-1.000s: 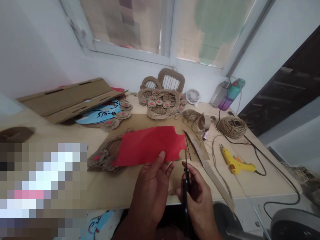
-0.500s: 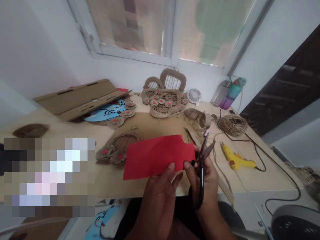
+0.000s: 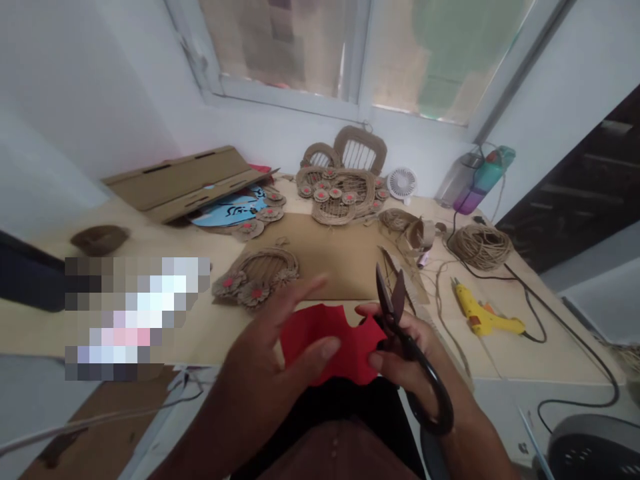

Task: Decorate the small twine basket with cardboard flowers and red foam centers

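A sheet of red paper point(image 3: 325, 327), with a curved notch in its upper edge, is held above my lap near the table's front edge. My right hand point(image 3: 415, 347) pinches the paper's right end between thumb and finger. It also carries black-handled scissors point(image 3: 395, 310), blades apart and pointing up. On the left, my left hand point(image 3: 270, 353) has its fingers stretched apart; its thumb lies across the front of the paper. Its lower fingers are partly hidden behind the sheet. Beyond this hand lies a twine-wrapped oval piece with burlap flowers point(image 3: 257, 280).
A yellow glue gun point(image 3: 485, 317) with a black cord and a twine coil point(image 3: 483, 247) lie right. Twine baskets with flowers point(image 3: 340, 193) and a small white fan point(image 3: 402, 183) stand at the back. A cardboard box point(image 3: 185, 183) sits back left. A blurred patch hides the left front.
The red paper has come lower and closer to me and now looks shorter and bent. My left hand has lifted and spread its fingers. The scissors have tilted left; the view has shifted.
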